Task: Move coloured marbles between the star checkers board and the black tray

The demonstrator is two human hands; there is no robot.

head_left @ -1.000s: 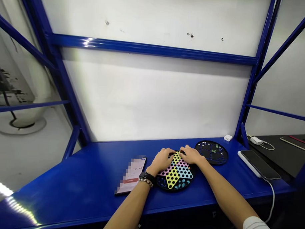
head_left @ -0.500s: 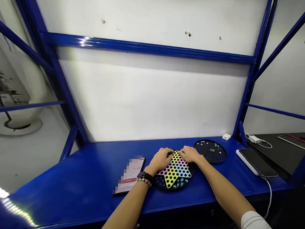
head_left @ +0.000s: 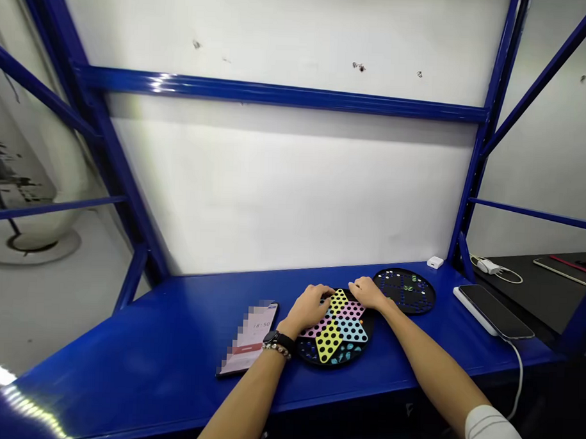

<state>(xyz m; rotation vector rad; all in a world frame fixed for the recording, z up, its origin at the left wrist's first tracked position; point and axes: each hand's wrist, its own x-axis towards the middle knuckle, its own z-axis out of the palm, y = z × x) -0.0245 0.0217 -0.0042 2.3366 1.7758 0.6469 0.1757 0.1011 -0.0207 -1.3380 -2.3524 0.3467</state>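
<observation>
The right hand (head_left: 367, 293) has just moved a little away from the top tip of the star board (head_left: 335, 323). Now a small gap shows between them. Its fingers are curled close together, and it is hard to tell if they pinch anything or touch the edge below. The left hand (head_left: 310, 308) has stayed over the star's upper left side with its fingers bent. It looks like it is touching the star, but the pictures do not show if it pinches it. So it seems only the left hand is on the star now.

The star has yellow, pink and blue parts full of round holes. It lies in a round black tray (head_left: 370, 321), with blue bits (head_left: 348, 351) near the front. A second round tray (head_left: 391, 293) is just beside it, behind the right arm.

Both trays sit on a shiny blue table (head_left: 149, 342). A phone (head_left: 250, 340) lies to the left, and the numbers on its screen have gone up. To the right, another phone (head_left: 496, 310) rests on a white block (head_left: 472, 309) with a cord. A little white box (head_left: 434, 263) is at the back. Behind are blue bars (head_left: 278, 93) and a white wall (head_left: 294, 187).
</observation>
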